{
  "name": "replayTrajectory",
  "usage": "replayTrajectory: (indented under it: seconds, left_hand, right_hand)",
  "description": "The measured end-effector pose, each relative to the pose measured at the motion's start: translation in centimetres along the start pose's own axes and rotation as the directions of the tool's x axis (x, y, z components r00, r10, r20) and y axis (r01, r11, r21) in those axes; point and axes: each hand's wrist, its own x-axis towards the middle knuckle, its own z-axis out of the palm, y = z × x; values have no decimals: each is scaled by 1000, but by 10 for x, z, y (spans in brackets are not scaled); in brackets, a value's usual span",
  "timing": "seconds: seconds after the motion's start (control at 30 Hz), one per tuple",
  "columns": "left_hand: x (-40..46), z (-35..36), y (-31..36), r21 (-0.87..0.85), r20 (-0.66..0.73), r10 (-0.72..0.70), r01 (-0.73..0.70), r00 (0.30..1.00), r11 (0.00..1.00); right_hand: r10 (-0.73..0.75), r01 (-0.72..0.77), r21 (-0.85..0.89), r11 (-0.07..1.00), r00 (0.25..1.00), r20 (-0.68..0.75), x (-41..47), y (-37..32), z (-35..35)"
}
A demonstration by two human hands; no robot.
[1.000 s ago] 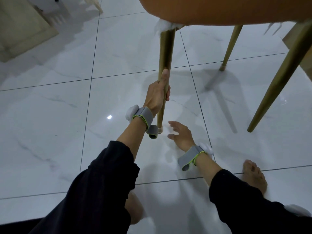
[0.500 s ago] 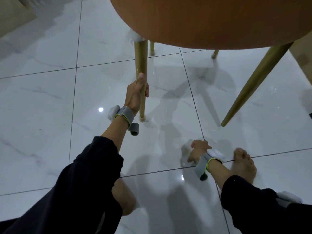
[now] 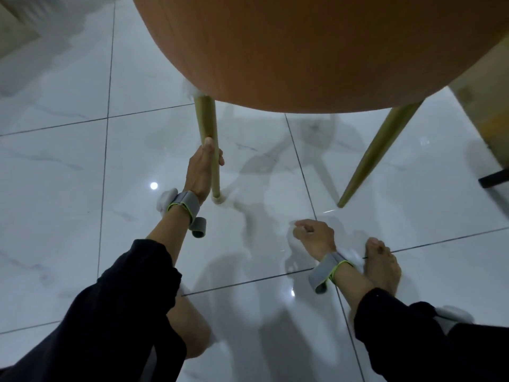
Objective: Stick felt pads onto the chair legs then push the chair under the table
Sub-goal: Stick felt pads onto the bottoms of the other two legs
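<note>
Nearest the camera, two dark sleeves and a bent bare knee [image 3: 190,332] show a person crouched low on the glossy tiled floor [image 3: 68,166], presumably because the work is at the feet of the chair. The right hand [image 3: 315,238] rests on the floor just in front of a bare foot [image 3: 381,266], its fingers curled in; it may be pinching a small pale thing at the fingertips, perhaps a felt pad, but that spot is too blurred to tell whether anything is held. Placed there, it likely doubles as a brace for the crouch. Each wrist wears a grey strap with a green edge. Farther out, the left hand [image 3: 203,172] is wrapped around the lower part of the near gold leg [image 3: 206,119], thumb laid along the shaft, a hold that looks meant to steady or tip the chair so its foot can be reached. At that leg's tip sits a pale round disc [image 3: 219,200], touching the floor, which reads as a pad already stuck on. The second gold leg [image 3: 377,153] slants down to the right, well apart from either hand, and its tip shows no disc that I can make out. Above and beyond, the orange seat [image 3: 316,51] fills the top of the view. No table is clearly identifiable, so the push appears not yet begun.
</note>
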Motion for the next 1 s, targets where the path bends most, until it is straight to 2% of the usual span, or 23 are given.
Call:
replayTrajectory:
  seconds: [0.1, 0.17, 0.23, 0.3, 0.37, 0.43, 0.5, 0.57, 0.67, 0.77, 0.9, 1.0]
  left_hand:
    - [-14, 11, 2, -8, -147, -129, 129, 981, 992]
    - [-29, 29, 17, -51, -282, -218, 213, 934, 976]
    - [-44, 51, 34, -72, -412, -266, 260, 872, 963]
    - [-63, 76, 50, -61, -453, -280, 284, 846, 957]
    - [-76, 104, 61, -21, -360, -255, 266, 897, 964]
    - [-87, 142, 75, 38, -111, -141, 146, 984, 989]
    - [-95, 173, 88, 57, 141, -39, 32, 989, 998]
    - [-96, 204, 105, 52, 274, 30, -46, 961, 998]
    - [-98, 227, 124, -9, 312, 94, -96, 946, 995]
    - [-89, 249, 132, -41, 297, 118, -111, 947, 993]
    - [-71, 256, 137, -70, 244, 196, -185, 950, 980]
    - [-64, 265, 138, -6, 224, 205, -209, 953, 978]
  right_hand:
    - [12, -2, 231, 973, 999, -41, -7, 1, -4]
    - [58, -37, 324, 945, 997, -56, -16, 2, -16]
    - [75, -44, 275, 960, 992, -103, -22, 3, -27]
    - [94, -51, 243, 969, 981, -170, -27, 6, -39]
    - [129, -68, 256, 964, 965, -228, -28, 10, -46]
    - [173, -77, 353, 932, 953, -250, -26, 18, -57]
    - [211, -74, 466, 882, 945, -250, -23, 24, -64]
    - [246, -80, 539, 839, 938, -244, -15, 37, -75]
    - [318, -102, 725, 681, 933, -167, -6, 52, -80]
    - [375, -136, 831, 539, 922, -92, 7, 71, -76]
    - [400, -156, 886, 436, 916, -36, 5, 70, -68]
    - [418, -167, 913, 372, 909, -4, 1, 72, -64]
